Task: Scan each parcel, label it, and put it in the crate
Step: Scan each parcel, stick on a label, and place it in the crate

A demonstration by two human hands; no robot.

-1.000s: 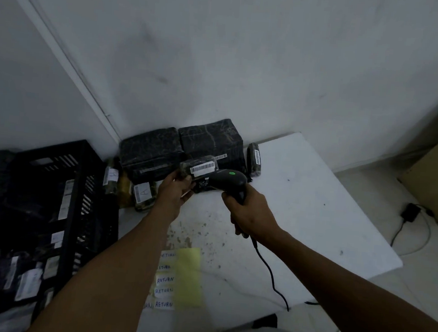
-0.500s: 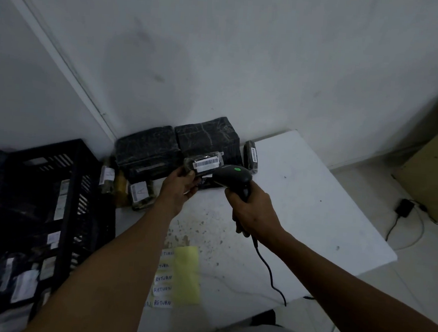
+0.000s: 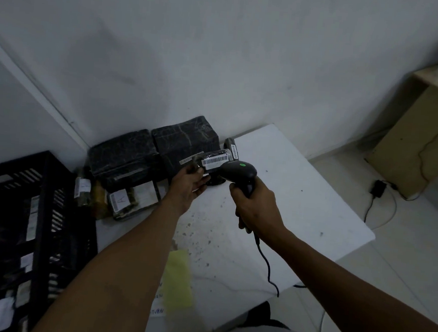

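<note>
My left hand [image 3: 188, 187] holds up a small dark parcel [image 3: 213, 161] with a white barcode sticker facing me. My right hand [image 3: 255, 208] grips the handle of a black barcode scanner [image 3: 238, 171] with a green dot on top; its head sits just right of the parcel, almost touching it. The scanner's cable [image 3: 267, 266] trails down across the white table [image 3: 300, 214]. A black slatted crate [image 3: 25, 218] stands at the left and holds several labelled parcels. Two larger black-wrapped parcels [image 3: 156, 153] lie against the wall behind my hands.
Smaller parcels with white stickers [image 3: 119, 201] lie between the crate and the big parcels, and one more [image 3: 232, 148] leans by the wall. A yellow sheet [image 3: 178, 280] with handwritten labels [image 3: 158, 310] lies near the table's front. A cardboard box [image 3: 418, 145] and a power adapter [image 3: 378, 188] are on the floor at right.
Both hands have lifted slightly, and the parcel's barcode sits closer to the scanner head. The camera has tilted a little.
</note>
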